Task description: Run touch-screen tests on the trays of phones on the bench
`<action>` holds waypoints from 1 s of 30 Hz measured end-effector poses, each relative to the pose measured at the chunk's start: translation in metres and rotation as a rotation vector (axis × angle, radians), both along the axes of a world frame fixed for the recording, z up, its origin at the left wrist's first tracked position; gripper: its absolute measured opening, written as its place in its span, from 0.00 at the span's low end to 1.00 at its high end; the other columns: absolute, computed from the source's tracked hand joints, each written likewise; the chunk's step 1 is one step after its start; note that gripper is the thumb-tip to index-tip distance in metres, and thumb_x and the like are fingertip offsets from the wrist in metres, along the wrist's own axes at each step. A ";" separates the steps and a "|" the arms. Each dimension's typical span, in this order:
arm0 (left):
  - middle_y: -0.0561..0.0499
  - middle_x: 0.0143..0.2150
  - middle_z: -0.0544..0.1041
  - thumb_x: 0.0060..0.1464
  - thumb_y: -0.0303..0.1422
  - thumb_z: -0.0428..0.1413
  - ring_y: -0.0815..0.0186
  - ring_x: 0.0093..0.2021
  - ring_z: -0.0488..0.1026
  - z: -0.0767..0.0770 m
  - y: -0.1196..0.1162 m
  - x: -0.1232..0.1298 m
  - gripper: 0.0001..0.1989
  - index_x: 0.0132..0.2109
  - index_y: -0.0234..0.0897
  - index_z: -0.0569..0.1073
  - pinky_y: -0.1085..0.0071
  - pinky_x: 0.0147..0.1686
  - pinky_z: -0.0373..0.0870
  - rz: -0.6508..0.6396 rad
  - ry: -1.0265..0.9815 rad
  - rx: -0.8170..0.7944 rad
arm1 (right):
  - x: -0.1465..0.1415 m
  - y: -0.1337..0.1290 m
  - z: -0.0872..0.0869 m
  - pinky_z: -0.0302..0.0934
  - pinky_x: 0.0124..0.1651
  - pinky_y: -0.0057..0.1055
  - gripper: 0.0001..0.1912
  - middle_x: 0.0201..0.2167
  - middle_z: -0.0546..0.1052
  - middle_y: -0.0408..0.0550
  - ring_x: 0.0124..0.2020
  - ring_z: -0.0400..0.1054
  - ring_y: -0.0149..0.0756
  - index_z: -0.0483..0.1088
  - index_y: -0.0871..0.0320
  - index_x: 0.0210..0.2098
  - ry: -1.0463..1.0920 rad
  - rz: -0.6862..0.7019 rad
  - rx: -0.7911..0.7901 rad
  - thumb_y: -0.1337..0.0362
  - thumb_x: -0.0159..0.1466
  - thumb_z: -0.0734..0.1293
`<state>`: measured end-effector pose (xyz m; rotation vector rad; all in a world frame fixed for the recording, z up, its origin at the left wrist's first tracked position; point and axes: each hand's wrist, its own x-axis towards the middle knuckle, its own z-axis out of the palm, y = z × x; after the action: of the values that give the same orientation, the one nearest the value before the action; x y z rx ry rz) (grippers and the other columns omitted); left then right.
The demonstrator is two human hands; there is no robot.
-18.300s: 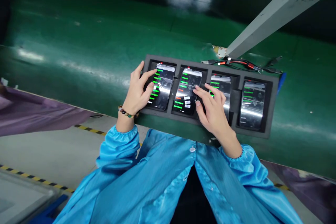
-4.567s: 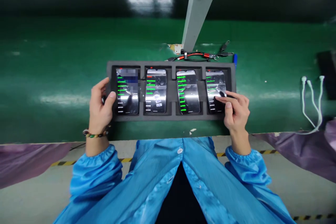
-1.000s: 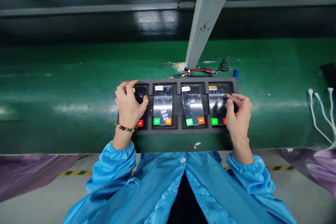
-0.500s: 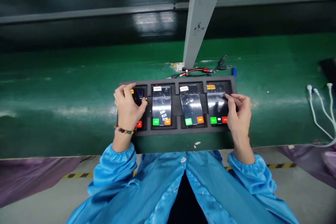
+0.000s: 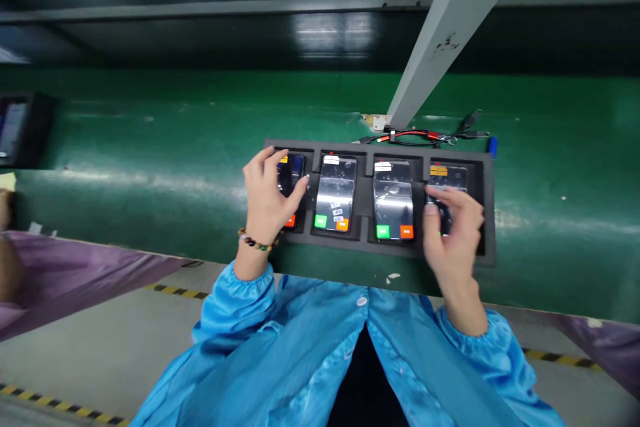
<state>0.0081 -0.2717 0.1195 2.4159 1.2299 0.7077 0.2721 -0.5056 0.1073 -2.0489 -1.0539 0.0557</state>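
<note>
A dark foam tray (image 5: 363,217) holds several smartphones in a row of pockets. My left hand (image 5: 270,197), with a beaded bracelet at the wrist, grips the leftmost smartphone (image 5: 296,173), thumb at its right side and fingers over its upper left. Over the rightmost smartphone (image 5: 457,177) is my right hand (image 5: 455,230); its thumb and forefinger are apart near the phone's left edge and hide much of the screen. Between my hands lie a smartphone with small labels (image 5: 336,193) and another smartphone (image 5: 393,200), both showing green and orange blocks.
Cables (image 5: 425,137) and a blue cap-like piece (image 5: 493,147) lie behind the tray, beside a grey post (image 5: 440,40). Another dark tray (image 5: 33,127) stands far left on the green bench (image 5: 150,193). At the left edge a co-worker's arm (image 5: 7,267) shows.
The view has shifted left. My right hand has moved from the rightmost phone's right edge across its screen. The phone beside it now lies straighter in its pocket. My left hand stays at the leftmost phone.
</note>
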 end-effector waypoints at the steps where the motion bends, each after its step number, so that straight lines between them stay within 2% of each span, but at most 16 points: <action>1: 0.33 0.72 0.68 0.64 0.52 0.64 0.40 0.74 0.64 0.000 -0.004 0.016 0.34 0.70 0.42 0.70 0.38 0.76 0.58 -0.043 0.001 0.004 | -0.007 0.009 0.000 0.59 0.72 0.64 0.18 0.60 0.80 0.57 0.69 0.69 0.55 0.73 0.51 0.62 -0.007 0.065 -0.023 0.54 0.76 0.65; 3: 0.33 0.75 0.66 0.63 0.55 0.64 0.39 0.76 0.62 -0.001 -0.012 0.051 0.37 0.71 0.44 0.70 0.36 0.76 0.57 -0.142 0.008 -0.002 | -0.014 0.023 0.000 0.55 0.72 0.64 0.20 0.63 0.79 0.57 0.72 0.65 0.57 0.70 0.51 0.65 -0.017 0.093 -0.060 0.55 0.76 0.66; 5: 0.34 0.80 0.60 0.61 0.57 0.65 0.35 0.78 0.58 -0.005 -0.018 0.086 0.40 0.72 0.45 0.69 0.31 0.77 0.52 -0.206 0.032 -0.014 | -0.013 0.032 0.000 0.52 0.72 0.65 0.20 0.63 0.80 0.56 0.72 0.63 0.58 0.70 0.51 0.64 -0.026 0.037 -0.081 0.55 0.75 0.65; 7: 0.34 0.83 0.55 0.60 0.58 0.66 0.30 0.79 0.55 -0.008 -0.021 0.112 0.42 0.73 0.45 0.68 0.24 0.76 0.47 -0.216 0.085 -0.050 | -0.008 0.037 0.002 0.51 0.70 0.64 0.18 0.58 0.83 0.55 0.69 0.65 0.59 0.71 0.51 0.61 -0.045 0.006 -0.115 0.55 0.75 0.65; 9: 0.34 0.84 0.52 0.60 0.57 0.66 0.26 0.79 0.53 -0.006 -0.022 0.128 0.43 0.74 0.43 0.67 0.19 0.74 0.44 -0.185 0.174 -0.100 | -0.005 0.042 0.005 0.51 0.69 0.63 0.17 0.56 0.84 0.55 0.67 0.66 0.59 0.71 0.52 0.60 -0.070 0.031 -0.176 0.55 0.75 0.65; 11: 0.35 0.84 0.51 0.61 0.54 0.65 0.27 0.79 0.53 0.002 -0.022 0.133 0.43 0.76 0.44 0.65 0.19 0.73 0.46 -0.150 0.291 -0.131 | -0.006 0.048 0.008 0.50 0.70 0.62 0.18 0.58 0.83 0.56 0.68 0.64 0.60 0.70 0.53 0.61 -0.091 0.046 -0.226 0.55 0.75 0.64; 14: 0.39 0.85 0.50 0.60 0.47 0.66 0.34 0.80 0.53 0.018 -0.023 0.131 0.44 0.78 0.48 0.61 0.26 0.75 0.54 -0.141 0.455 -0.128 | -0.008 0.054 0.010 0.49 0.71 0.61 0.18 0.58 0.83 0.58 0.70 0.63 0.59 0.69 0.55 0.61 -0.082 0.048 -0.262 0.55 0.76 0.62; 17: 0.38 0.84 0.52 0.59 0.42 0.67 0.37 0.79 0.54 0.027 -0.024 0.127 0.45 0.79 0.47 0.60 0.32 0.71 0.65 -0.124 0.507 -0.141 | -0.009 0.055 0.011 0.50 0.71 0.59 0.18 0.58 0.83 0.57 0.69 0.64 0.58 0.70 0.53 0.60 -0.052 0.062 -0.263 0.54 0.76 0.61; 22: 0.37 0.80 0.59 0.61 0.36 0.62 0.37 0.77 0.58 0.023 -0.024 0.128 0.39 0.77 0.45 0.63 0.36 0.65 0.73 -0.073 0.468 -0.144 | -0.010 0.045 0.011 0.51 0.71 0.60 0.18 0.60 0.82 0.55 0.67 0.66 0.56 0.70 0.51 0.60 0.016 0.047 -0.218 0.52 0.76 0.63; 30: 0.36 0.72 0.66 0.60 0.26 0.57 0.38 0.69 0.65 0.019 -0.027 0.132 0.33 0.72 0.45 0.68 0.32 0.62 0.71 -0.073 0.417 -0.127 | -0.009 0.044 0.008 0.53 0.71 0.59 0.16 0.57 0.82 0.52 0.64 0.69 0.53 0.71 0.49 0.57 0.101 0.027 -0.169 0.50 0.75 0.64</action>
<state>0.1404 -0.2983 0.1384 2.5619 1.2781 0.0973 0.2632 -0.4615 0.1149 -2.1578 -1.0444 0.2673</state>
